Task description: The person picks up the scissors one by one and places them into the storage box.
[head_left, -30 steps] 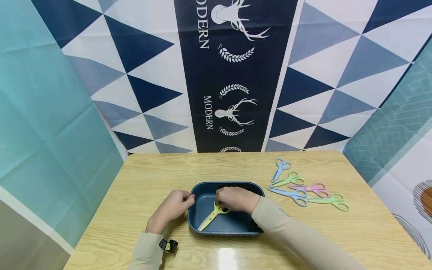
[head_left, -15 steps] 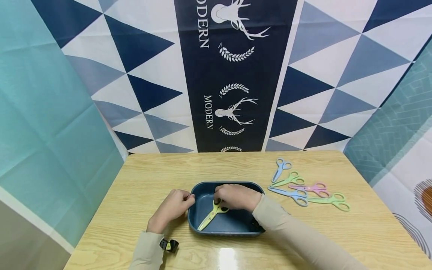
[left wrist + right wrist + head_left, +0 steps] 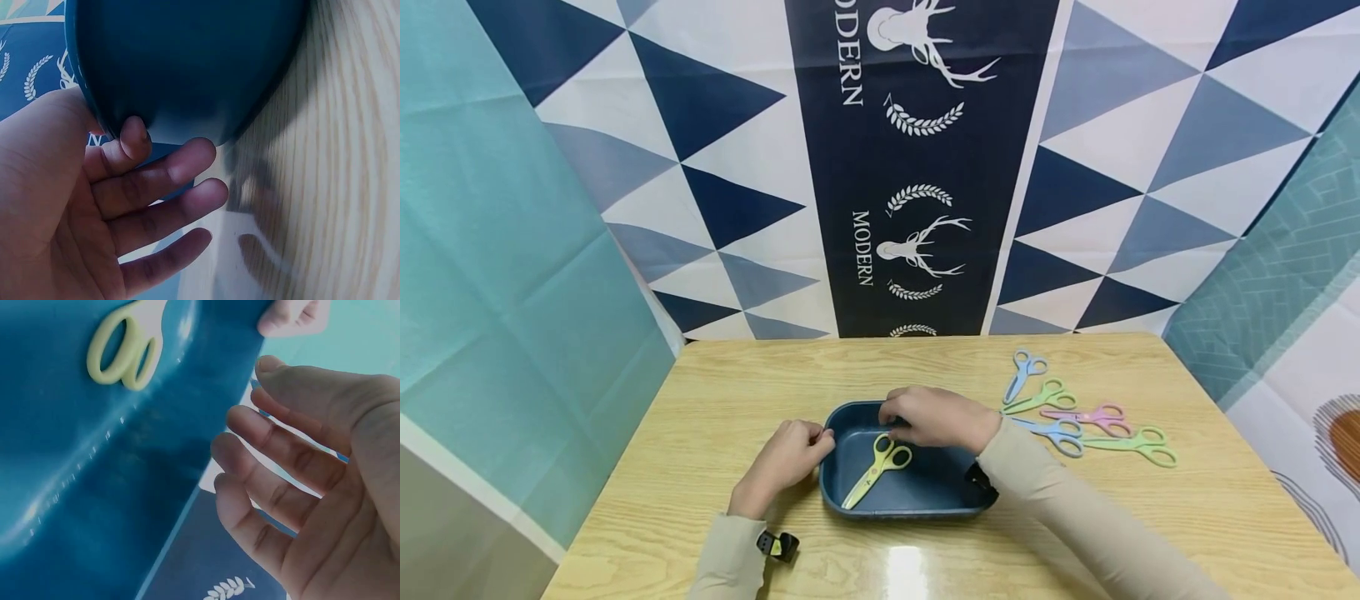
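Yellow scissors (image 3: 877, 469) lie inside a dark blue tray (image 3: 917, 512), blades toward its near left corner and handle loops toward the far side. My left hand (image 3: 784, 458) pinches the tray's left rim between thumb and forefinger; in the left wrist view the other fingers are spread below the tray wall (image 3: 187, 69). Over the tray's far rim is my right hand (image 3: 936, 417), its fingers loosely bent around nothing. The right wrist view shows the yellow handle loops (image 3: 125, 347) apart from this right hand (image 3: 312, 469).
Several scissors lie on the wooden table (image 3: 752, 375) right of the tray: blue scissors (image 3: 1022, 375) farthest back, green scissors (image 3: 1045, 398), pink scissors (image 3: 1097, 418), another blue pair (image 3: 1056, 432) and another green pair (image 3: 1138, 446). A patterned cloth (image 3: 752, 192) hangs behind the table.
My right hand has let go of the yellow scissors' handle and risen away toward the tray's far rim. The tray has shifted very slightly; the left hand stays on its rim.
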`<state>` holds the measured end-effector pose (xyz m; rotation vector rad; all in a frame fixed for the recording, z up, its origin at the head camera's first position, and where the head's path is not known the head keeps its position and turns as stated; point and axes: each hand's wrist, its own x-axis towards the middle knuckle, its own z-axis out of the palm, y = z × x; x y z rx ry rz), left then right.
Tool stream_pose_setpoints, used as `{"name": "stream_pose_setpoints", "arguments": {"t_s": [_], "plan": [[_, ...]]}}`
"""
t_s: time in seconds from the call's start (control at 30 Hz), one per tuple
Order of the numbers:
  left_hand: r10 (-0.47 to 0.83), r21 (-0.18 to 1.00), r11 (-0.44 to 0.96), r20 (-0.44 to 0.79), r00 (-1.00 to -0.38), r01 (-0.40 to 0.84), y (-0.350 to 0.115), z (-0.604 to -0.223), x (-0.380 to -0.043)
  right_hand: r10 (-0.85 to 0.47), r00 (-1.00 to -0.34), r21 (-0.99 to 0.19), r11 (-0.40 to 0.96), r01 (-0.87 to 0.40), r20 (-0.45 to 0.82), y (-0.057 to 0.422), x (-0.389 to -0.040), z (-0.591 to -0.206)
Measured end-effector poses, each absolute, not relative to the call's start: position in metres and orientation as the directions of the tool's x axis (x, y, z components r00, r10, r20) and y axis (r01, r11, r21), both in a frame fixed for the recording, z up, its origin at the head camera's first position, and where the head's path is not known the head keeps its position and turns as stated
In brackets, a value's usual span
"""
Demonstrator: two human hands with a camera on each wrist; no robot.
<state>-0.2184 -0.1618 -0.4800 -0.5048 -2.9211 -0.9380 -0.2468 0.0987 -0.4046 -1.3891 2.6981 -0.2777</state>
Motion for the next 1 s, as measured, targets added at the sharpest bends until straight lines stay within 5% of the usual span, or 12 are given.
{"name": "stream_pose_setpoints", "arguments": {"t_s": [1.0], "plan": [[0.298, 0.590, 0.748, 0.111, -0.948, 0.304, -0.162, -0.482, -0.219, -0.661, -0.712, -0.242, 0.670, -0.702, 0.236, 0.143, -0.250, -0.381]]}}
